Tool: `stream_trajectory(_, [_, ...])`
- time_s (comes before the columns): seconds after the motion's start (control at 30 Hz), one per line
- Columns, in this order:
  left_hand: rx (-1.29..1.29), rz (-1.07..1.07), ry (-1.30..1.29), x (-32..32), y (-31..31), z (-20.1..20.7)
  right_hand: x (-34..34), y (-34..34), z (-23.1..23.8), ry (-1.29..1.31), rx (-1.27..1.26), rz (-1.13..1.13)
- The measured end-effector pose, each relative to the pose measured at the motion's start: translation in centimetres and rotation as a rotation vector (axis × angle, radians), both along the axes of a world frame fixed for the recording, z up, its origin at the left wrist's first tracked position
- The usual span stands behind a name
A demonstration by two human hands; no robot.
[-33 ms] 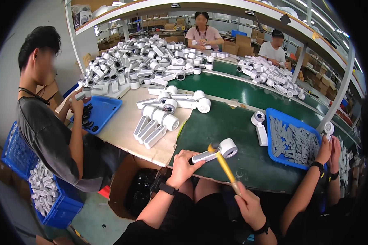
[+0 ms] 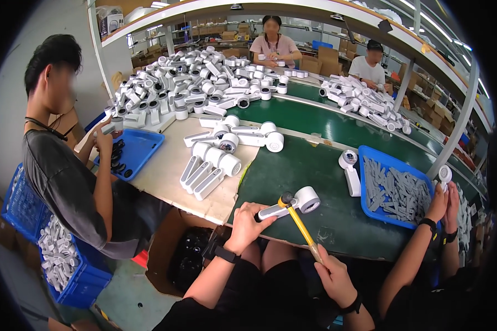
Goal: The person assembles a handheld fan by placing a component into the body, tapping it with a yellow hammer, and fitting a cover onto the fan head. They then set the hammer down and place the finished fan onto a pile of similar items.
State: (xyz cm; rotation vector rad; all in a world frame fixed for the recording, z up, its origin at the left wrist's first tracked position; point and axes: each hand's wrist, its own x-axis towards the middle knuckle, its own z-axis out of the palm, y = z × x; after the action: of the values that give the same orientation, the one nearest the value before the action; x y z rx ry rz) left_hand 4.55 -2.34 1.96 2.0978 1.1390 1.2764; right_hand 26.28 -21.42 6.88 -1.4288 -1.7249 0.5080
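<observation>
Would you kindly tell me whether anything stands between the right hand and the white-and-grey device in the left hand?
Only the yellow-handled hammer gripped by the right hand itself: its head overlaps the white-and-grey device in this view, though contact cannot be judged. Nothing else visible stands between them.

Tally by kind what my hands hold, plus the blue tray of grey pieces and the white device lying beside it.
Hammer, in the right hand: 1
White devices, one in the left hand: 2
Blue tray: 1
Total: 4
</observation>
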Motion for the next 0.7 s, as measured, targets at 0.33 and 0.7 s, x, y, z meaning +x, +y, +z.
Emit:
stream_trajectory(0.33, [-0.018, 0.025, 0.027, -0.1, -0.4, -0.4, 0.5, -0.7, 2.1, -0.084, -0.13, 0.035])
stream_trajectory(0.7, [-0.025, 0.024, 0.06, 0.0, -0.6, 0.1, 0.1, -0.7, 1.5, -0.067, -0.019, 0.022])
